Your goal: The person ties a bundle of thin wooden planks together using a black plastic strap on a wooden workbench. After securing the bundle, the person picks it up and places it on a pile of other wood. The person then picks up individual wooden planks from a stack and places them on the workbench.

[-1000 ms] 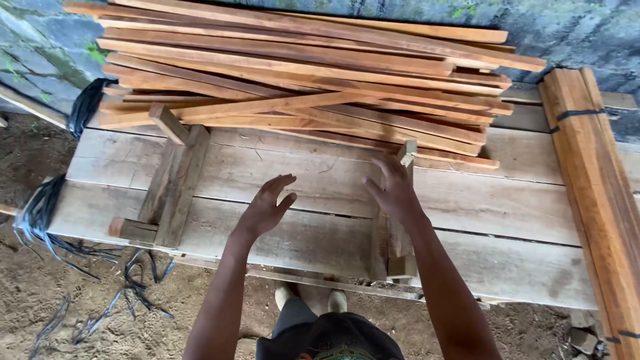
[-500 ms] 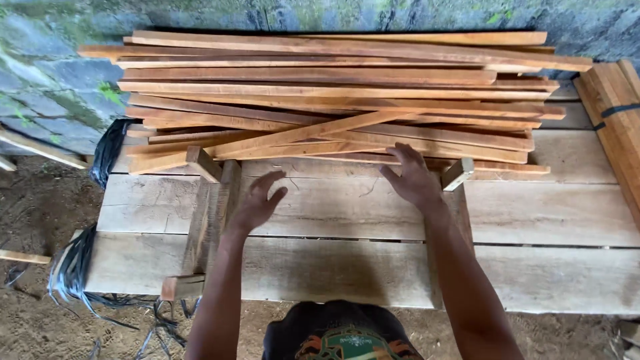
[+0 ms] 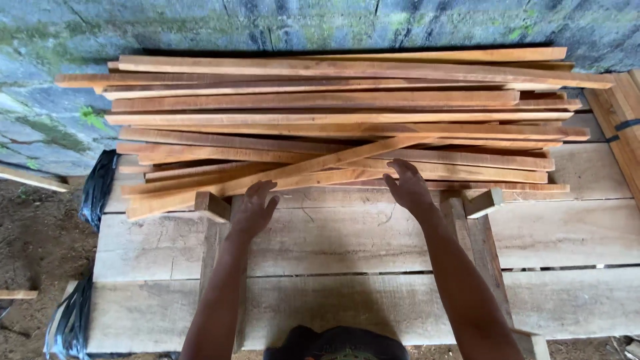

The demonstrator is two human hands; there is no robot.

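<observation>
Here, left hand, right hand, both open, reaching slanted slat.

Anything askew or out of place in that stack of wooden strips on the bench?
Yes: one strip lies diagonally across the front of the stack, while the rest run roughly parallel. The left hand and right hand reach toward it.

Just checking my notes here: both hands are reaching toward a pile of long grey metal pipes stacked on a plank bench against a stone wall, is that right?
Not quite. The head view shows the pile is long reddish-brown wooden strips, not grey metal pipes. The rest holds: the left hand and right hand reach toward it on the plank bench against the stone wall.
</observation>
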